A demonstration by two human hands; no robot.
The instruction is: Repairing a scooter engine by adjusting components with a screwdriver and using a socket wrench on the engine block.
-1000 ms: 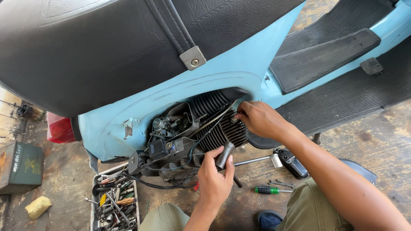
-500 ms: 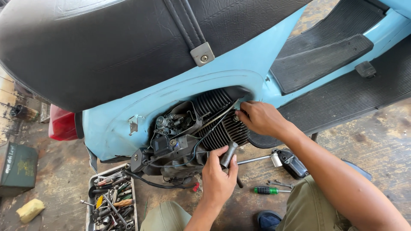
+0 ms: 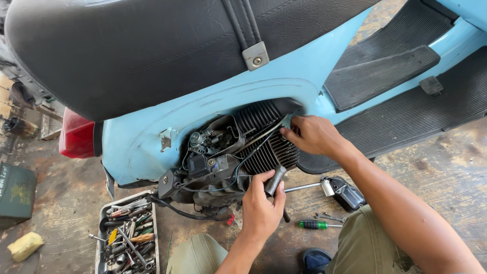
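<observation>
A light blue scooter [image 3: 228, 106] with a black seat [image 3: 152, 45] stands in front of me, its side opening showing the finned black engine [image 3: 253, 137]. My left hand [image 3: 261, 205] grips a dark tool handle [image 3: 275, 180] pressed against the lower fins. My right hand [image 3: 312, 134] reaches to the right edge of the opening, fingertips pinching a thin cable [image 3: 264, 134] that runs across the engine. A carburettor and wiring [image 3: 208, 149] sit to the left inside the opening.
A tray of several hand tools [image 3: 127, 238] lies on the concrete floor at lower left. A green screwdriver [image 3: 314, 224], a wrench and a black part [image 3: 347, 193] lie under the footboard [image 3: 406, 76]. A red tail light [image 3: 76, 137], green box [image 3: 15, 195] and yellow sponge [image 3: 24, 246] are left.
The view has shifted slightly right and closer. Both hands stay at the engine; my left hand keeps its grip on the tool handle.
</observation>
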